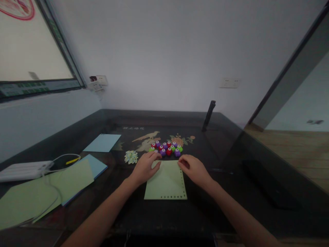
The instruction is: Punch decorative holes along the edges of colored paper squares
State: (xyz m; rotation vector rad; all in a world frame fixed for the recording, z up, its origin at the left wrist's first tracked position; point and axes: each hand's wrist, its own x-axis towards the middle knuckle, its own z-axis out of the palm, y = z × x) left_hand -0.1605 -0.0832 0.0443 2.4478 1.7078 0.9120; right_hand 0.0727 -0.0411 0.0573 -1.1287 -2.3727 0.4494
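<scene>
A pale green sheet (166, 180) lies on the dark table in front of me, with small dark marks along its right and bottom edges. My left hand (147, 167) rests over its upper left corner, thumb and fingers apart, with nothing seen between them. At the upper right corner, my right hand (194, 168) has its thumb and fingertips pinched together; whatever they may hold is too small to see. Just beyond the sheet stands a cluster of small red, purple and green pieces with eye-like tops (169, 151). Left of it is a heap of tiny pale pieces (131, 157).
Blue sheet (102, 142) lies at the back left. Nearer are more green sheets (48, 192), a white device (24, 171) with a cable and a yellow item (72, 161). A dark upright object (208, 116) stands at the back right; a flat black object (268, 185) lies on the right.
</scene>
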